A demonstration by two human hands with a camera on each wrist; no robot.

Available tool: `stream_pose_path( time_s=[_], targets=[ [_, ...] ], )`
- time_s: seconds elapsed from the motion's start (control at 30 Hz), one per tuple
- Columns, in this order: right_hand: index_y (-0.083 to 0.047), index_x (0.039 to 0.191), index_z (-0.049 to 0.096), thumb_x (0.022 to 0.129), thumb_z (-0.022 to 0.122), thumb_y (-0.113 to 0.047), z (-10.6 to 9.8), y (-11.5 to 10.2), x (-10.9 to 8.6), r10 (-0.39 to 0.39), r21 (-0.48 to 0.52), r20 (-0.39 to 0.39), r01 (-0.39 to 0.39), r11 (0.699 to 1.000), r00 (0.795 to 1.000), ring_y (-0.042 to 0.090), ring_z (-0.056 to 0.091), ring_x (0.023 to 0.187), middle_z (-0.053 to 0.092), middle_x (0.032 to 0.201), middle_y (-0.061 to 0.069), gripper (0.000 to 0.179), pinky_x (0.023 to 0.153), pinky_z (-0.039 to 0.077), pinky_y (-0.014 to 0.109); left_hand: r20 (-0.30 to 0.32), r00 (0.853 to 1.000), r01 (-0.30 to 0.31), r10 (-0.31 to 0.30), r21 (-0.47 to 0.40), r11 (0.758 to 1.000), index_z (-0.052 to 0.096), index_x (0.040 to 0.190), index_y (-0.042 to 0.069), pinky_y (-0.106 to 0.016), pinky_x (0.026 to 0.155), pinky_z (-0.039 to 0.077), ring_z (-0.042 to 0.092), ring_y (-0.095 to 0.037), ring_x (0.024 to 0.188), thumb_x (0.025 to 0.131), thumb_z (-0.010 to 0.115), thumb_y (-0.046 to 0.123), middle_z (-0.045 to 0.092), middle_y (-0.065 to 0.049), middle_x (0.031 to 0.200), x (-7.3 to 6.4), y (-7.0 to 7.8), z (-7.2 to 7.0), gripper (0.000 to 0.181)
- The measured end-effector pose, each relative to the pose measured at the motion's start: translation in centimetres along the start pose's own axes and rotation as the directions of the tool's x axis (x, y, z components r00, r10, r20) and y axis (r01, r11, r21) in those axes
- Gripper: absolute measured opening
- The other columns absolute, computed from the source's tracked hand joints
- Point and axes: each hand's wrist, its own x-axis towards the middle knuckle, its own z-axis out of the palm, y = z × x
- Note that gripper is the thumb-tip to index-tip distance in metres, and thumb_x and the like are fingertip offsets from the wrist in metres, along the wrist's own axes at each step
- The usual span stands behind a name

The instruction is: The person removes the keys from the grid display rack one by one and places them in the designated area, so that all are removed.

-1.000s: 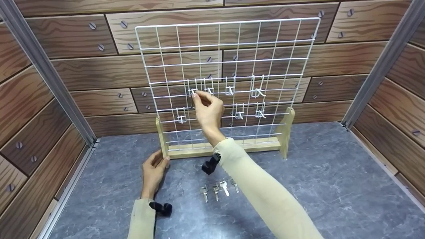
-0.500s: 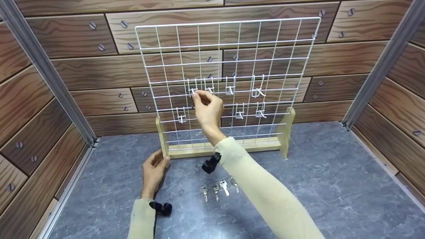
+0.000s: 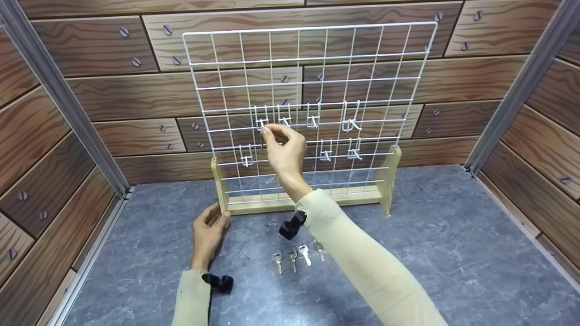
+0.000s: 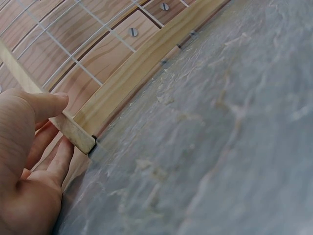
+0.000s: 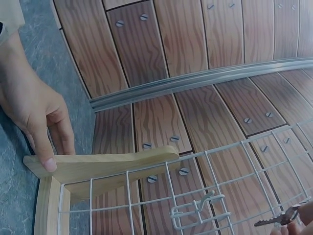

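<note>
A white wire grid panel (image 3: pixel 299 59) stands upright in a wooden stand (image 3: pixel 258 207), with several white wire hooks (image 3: pixel 312 120) hung on it. My right hand (image 3: pixel 286 151) pinches a key (image 5: pixel 279 218) by its head, in front of the left hook (image 3: pixel 261 123) of the upper row. Whether the key touches that hook is hidden behind the fingers. At the stand's left foot my left hand (image 3: pixel 209 231) grips the wooden side piece (image 4: pixel 73 131), thumb on one face and fingers on the other. Several more keys (image 3: pixel 304 255) lie in a row on the table.
The grey marbled table (image 3: pixel 453 253) spreads out around the stand. Wood-patterned walls (image 3: pixel 113 99) enclose the back and both sides, with metal rails (image 3: pixel 68 99) at the corners. A lower row of hooks (image 3: pixel 325 155) sticks out below the upper one.
The head view has shifted very slightly. Both hands keep nearly the same places, the right one by the upper left hook and the left one on the stand.
</note>
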Motion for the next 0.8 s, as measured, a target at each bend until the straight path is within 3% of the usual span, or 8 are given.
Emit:
stream_pose_path(
  time_s=[0.3, 0.8],
  targets=[
    [-0.004, 0.099, 0.083, 0.096, 0.078, -0.005, -0.26, -0.16, 0.11, -0.03, 0.001, 0.022, 0.03, 1.0, 0.999, 0.01, 0.068, 0.081, 0.081, 0.094, 0.009, 0.007, 0.074, 0.056, 0.017, -0.007, 1.0, -0.007, 0.007, -0.008, 1.0, 0.064, 0.142, -0.003, -0.016, 0.1, 0.057, 0.06, -0.041, 0.139, 0.099, 0.075, 0.004, 0.063, -0.029, 0.145, 0.15, 0.06, -0.11, 0.045],
    [-0.001, 0.102, 0.082, 0.096, 0.077, -0.003, -0.83, -0.71, -0.19, 0.007, 0.06, 0.034, -0.009, 0.998, 0.999, 0.013, 0.07, 0.084, 0.081, 0.098, 0.011, 0.008, 0.08, 0.06, 0.022, -0.01, 1.0, -0.01, 0.01, -0.008, 1.0, 0.064, 0.143, -0.004, -0.014, 0.101, 0.055, 0.06, -0.04, 0.138, 0.1, 0.075, 0.002, 0.063, -0.029, 0.144, 0.2, -0.12, 0.01, 0.045]
  ],
)
